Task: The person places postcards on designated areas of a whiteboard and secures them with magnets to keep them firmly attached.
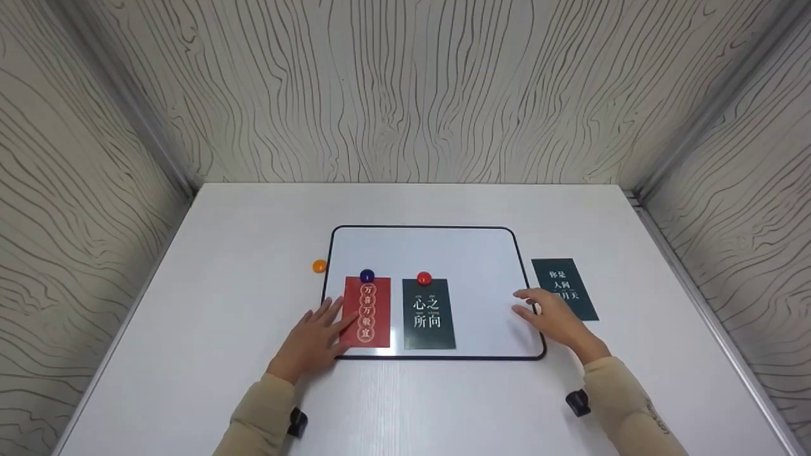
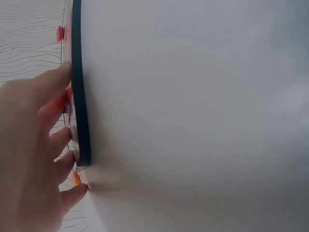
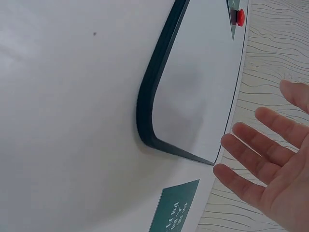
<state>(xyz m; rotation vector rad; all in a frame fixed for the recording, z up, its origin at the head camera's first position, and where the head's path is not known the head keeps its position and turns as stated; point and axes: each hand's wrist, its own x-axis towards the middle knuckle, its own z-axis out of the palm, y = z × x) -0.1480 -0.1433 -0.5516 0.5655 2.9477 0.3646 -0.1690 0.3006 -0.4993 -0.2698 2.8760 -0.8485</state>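
Note:
A white board (image 1: 478,253) with a thin black rim lies on the table. On its left part is a red card (image 1: 379,304) with a blue round magnet (image 1: 367,275) at its top edge. Beside that lies a dark green card (image 1: 429,335) topped by a red magnet (image 1: 424,278). My left hand (image 1: 310,342) rests with spread fingers over the board's left rim, fingertips on the red card. Over the board's right rim, my right hand (image 1: 557,320) hovers with loosely spread fingers; its palm (image 3: 285,193) holds nothing in the right wrist view.
An orange magnet (image 1: 319,266) sits at the board's left rim. Right of the board, a second green card (image 1: 580,297) lies on the white table (image 1: 405,405), partly behind my right hand. Wood-grain patterned panels (image 1: 405,95) enclose the back and sides.

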